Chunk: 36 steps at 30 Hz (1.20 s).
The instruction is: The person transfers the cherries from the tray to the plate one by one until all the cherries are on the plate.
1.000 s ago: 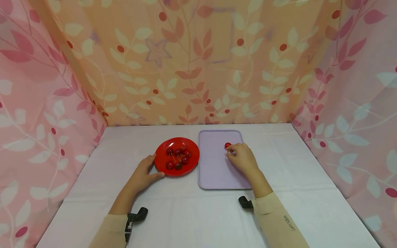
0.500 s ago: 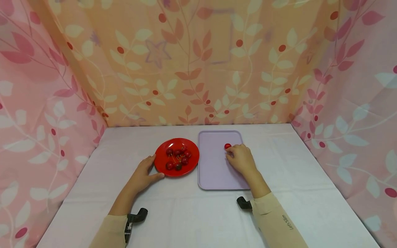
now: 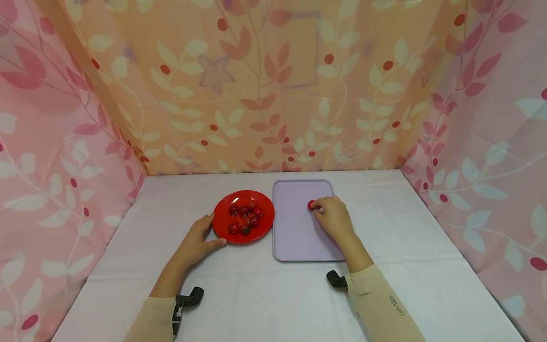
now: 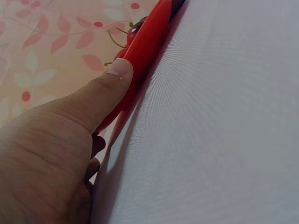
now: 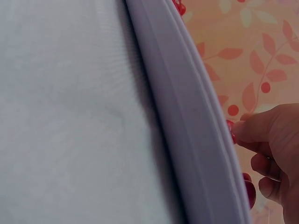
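Pinching a cherry (image 3: 310,205) over the tray (image 3: 294,237) is the right hand (image 3: 335,219), the left hand (image 3: 198,242) spread against the plate (image 3: 221,217).

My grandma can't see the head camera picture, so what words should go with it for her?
A person's right hand pinches a red cherry on or just above a lilac tray. The left hand touches a red plate of cherries to the tray's left. Leafy pink and orange cloth surrounds the white table.
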### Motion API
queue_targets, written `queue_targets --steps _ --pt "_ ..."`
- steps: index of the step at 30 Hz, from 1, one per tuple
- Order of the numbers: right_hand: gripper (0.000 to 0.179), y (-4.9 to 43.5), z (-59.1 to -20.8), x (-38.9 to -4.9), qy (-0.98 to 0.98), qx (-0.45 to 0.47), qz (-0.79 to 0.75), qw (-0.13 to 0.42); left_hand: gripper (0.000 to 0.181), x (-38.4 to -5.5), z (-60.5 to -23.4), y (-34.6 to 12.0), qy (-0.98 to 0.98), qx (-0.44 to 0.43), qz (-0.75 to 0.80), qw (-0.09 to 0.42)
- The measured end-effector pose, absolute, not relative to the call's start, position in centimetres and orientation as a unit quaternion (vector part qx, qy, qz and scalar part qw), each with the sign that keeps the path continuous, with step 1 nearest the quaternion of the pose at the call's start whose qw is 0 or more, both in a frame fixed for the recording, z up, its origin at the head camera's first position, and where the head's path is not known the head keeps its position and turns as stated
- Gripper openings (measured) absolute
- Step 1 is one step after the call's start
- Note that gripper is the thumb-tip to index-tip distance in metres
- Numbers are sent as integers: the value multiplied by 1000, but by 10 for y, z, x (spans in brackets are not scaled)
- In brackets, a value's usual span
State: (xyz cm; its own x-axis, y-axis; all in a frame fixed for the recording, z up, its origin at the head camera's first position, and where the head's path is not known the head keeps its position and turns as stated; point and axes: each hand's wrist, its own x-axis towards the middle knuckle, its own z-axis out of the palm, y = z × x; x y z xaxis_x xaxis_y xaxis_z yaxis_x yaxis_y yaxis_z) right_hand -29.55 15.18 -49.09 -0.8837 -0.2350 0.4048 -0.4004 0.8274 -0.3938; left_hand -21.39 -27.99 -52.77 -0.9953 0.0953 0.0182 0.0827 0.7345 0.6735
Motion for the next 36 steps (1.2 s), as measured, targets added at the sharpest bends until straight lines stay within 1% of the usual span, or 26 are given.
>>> queue_targets --steps 9,22,36 --pt "9 151 -488 -294 -933 161 268 178 110 -212 -525 -279 931 40 362 12" --pt "9 150 -483 -290 -916 167 293 217 107 -212 -527 -278 929 39 368 10" --pt "9 133 -468 -287 -904 176 338 194 107 -214 -529 -281 931 49 361 5"
